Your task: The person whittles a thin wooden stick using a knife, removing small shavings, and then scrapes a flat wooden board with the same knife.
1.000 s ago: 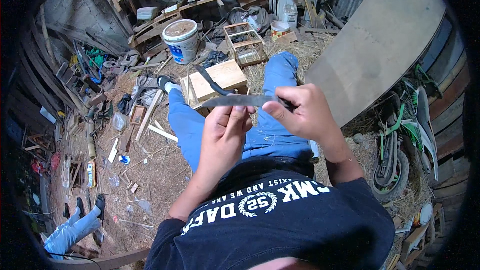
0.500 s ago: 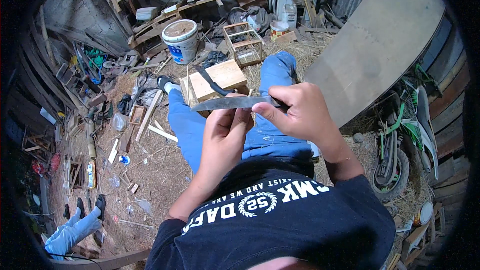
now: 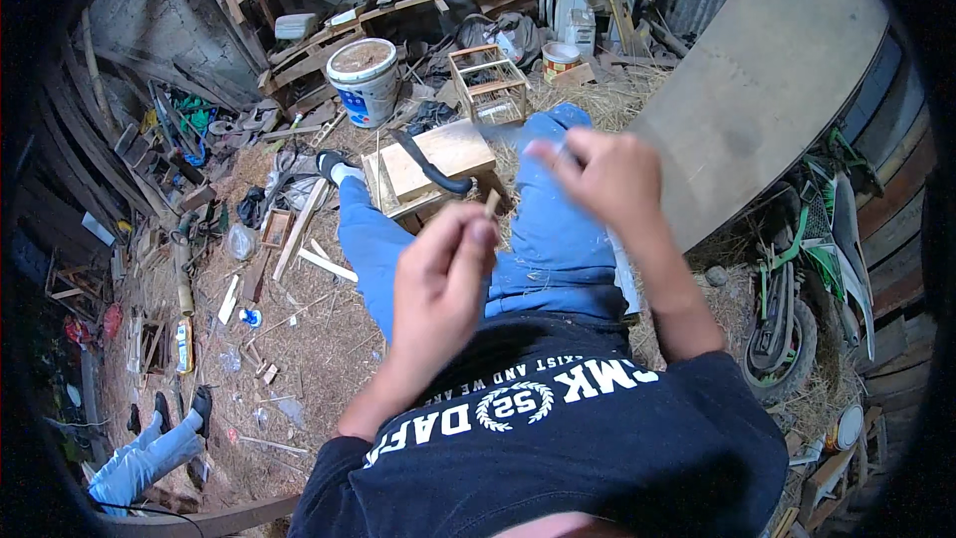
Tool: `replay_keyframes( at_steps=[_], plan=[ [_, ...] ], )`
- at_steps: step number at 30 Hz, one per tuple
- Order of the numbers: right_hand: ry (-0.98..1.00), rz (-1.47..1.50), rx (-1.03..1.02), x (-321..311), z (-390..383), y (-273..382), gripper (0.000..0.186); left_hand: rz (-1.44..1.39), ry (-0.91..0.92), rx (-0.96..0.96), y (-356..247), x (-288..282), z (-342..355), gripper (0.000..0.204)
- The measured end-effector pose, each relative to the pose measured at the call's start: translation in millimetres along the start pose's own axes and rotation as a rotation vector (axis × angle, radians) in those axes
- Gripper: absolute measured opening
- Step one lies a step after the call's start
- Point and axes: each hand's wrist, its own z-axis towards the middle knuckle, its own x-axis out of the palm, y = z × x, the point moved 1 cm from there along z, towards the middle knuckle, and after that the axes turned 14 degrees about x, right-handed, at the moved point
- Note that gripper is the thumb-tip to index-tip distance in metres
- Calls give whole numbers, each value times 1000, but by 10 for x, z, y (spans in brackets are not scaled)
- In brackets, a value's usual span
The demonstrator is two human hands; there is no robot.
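Pale wood shows in a short stick [image 3: 493, 201] standing up from the left hand [image 3: 445, 264], which pinches it between thumb and fingers above the person's lap. The right hand [image 3: 609, 177], blurred, is closed around a knife [image 3: 510, 134] whose smeared blade points left, apart from the stick. Just beyond, a dark curved tool [image 3: 455, 183] lies across a light wooden box [image 3: 465, 143]. Farther out are a slatted wooden frame [image 3: 498, 87] and a white bucket [image 3: 365, 102].
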Motion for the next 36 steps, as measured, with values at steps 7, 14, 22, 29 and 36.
replay_keyframes(
  at_steps=[7, 14, 22, 29, 36],
  plan=[
    [92, 458, 136, 30, -8, -335, 61, -203, -90, -6, 134, -26, 119, 23],
    [211, 500, -138, -338, -231, 114, 58, -282, -7, -54, 174, -22, 152, 19],
    [173, 372, -277, -289, -255, 233, 63, -224, -68, 20, 252, 64, 101, 17],
    [118, 357, -287, -227, -253, 239, 64, -150, -82, 18, 187, 52, 85, 15],
    [-57, 78, -10, -53, -50, 20, 62, 35, -54, 33, 199, -6, 115, 16]
  ],
)
